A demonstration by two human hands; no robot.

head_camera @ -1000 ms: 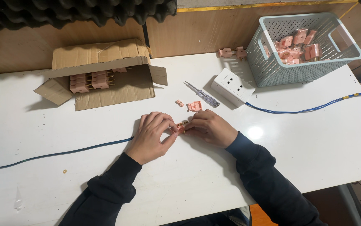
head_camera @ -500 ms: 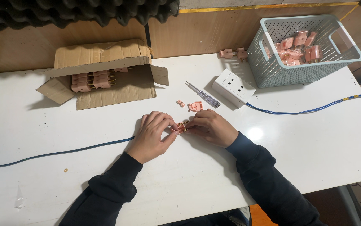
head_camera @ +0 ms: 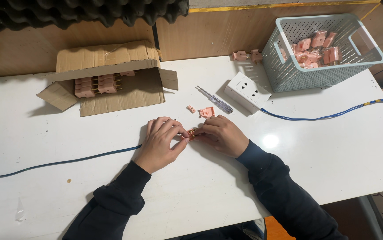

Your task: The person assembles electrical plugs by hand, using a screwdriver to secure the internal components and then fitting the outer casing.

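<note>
Centrally, in the head view, a small pink plug piece (head_camera: pixel 192 134) is being pinched between the fingertips of the left hand (head_camera: pixel 159 143) and right hand (head_camera: pixel 220 134), low over the white table (head_camera: pixel 44 133). Its long axis cannot be told.

Finished pink plugs are lying in the basket (head_camera: pixel 284 71) at two o'clock; more are waiting in the cardboard box (head_camera: pixel 111 95) at ten o'clock, so assembly is judged partway. Loose pink parts (head_camera: pixel 206 112) and a screwdriver (head_camera: pixel 216 100) are lying at twelve o'clock.

One head-worn view looks steeply down from above the person's seat onto a white table (head_camera: pixel 324 169), facing the wooden back wall (head_camera: pixel 227 35). It sits at arm's length: both hands meet at frame centre, forearms entering from the bottom edge, with no second view.
</note>
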